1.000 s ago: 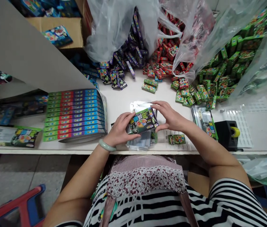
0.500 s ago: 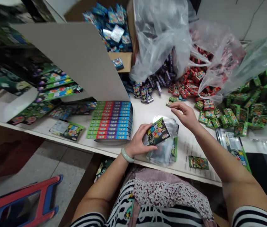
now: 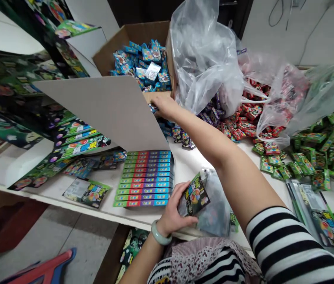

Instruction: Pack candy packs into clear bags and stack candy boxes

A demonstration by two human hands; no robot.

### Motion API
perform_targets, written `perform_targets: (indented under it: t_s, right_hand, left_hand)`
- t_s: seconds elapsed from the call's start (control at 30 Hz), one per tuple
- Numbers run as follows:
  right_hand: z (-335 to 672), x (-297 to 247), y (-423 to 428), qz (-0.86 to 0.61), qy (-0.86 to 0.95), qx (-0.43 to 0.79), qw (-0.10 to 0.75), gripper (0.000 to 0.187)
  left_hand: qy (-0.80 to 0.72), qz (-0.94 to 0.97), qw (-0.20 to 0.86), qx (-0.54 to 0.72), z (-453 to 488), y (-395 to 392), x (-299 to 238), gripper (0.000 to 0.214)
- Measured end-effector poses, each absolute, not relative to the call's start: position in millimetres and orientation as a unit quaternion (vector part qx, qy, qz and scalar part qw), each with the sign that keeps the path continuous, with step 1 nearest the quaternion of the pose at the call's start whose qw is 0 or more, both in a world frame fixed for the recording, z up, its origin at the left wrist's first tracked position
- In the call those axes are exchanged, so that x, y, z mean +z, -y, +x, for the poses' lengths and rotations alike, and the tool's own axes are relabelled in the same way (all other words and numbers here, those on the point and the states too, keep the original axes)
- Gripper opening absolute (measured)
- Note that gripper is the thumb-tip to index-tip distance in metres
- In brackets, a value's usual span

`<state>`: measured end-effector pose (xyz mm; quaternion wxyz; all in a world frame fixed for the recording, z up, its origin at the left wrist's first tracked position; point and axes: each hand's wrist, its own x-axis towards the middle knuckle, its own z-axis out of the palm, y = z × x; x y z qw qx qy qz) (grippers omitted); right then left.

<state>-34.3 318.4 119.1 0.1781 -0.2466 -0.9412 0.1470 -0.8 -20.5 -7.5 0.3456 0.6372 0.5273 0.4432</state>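
My left hand (image 3: 174, 213) is closed around a black-and-green printed bag (image 3: 197, 195), thumb along its lower edge and fingers behind it. Beside and partly beneath it lies a pile of clear plastic bags (image 3: 214, 217) near the table's front edge. My right hand (image 3: 164, 107) reaches far across to the cardboard box's lowered flap, fingers bent down onto a small blue packet (image 3: 152, 107); its fingertips are partly hidden. Close to my left wrist stands a display box (image 3: 143, 179) filled with rows of green, red, purple and blue small boxes, its white lid (image 3: 104, 110) raised.
Behind are a cardboard box (image 3: 143, 29) of blue packets and clear sacks (image 3: 205, 51) with purple, red (image 3: 245, 122) and green small boxes (image 3: 314, 138) spilling out. Another printed bag (image 3: 87, 192) lies at left, more bagged packs (image 3: 317, 213) at right. A red-and-blue stool (image 3: 45, 268) stands on the floor.
My right hand has moved from the table's middle, near the green boxes, far left and back to the blue packets. My left hand still holds the printed bag. The view has shifted.
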Motion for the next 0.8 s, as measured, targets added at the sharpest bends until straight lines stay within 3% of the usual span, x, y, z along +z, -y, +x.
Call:
perform_targets:
  t_s: [0.17,0.3,0.5,0.7,0.8]
  right_hand:
    - [58,92,-282,-0.236,0.926,0.163,0.244,0.046]
    - [165,50,-236,-0.347,0.800,0.354,0.339,0.052]
    - [283,-1,-175,-0.480,0.551,0.589,0.345,0.054]
    - [335,-26,-154,-0.613,0.524,0.509,0.301,0.027]
    - [351,-30,-143,-0.656,0.536,0.452,0.280,0.030]
  left_hand:
    - [-0.533,0.644,0.335,0.434,-4,18,-10,0.100]
    - [-0.546,0.649,0.331,0.414,-4,16,-14,0.097]
    - [-0.548,0.665,0.332,0.385,5,8,-16,0.090]
    - [-0.549,0.703,0.280,0.356,16,-1,-2,0.086]
    - [-0.549,0.726,0.229,0.344,19,-6,6,0.085]
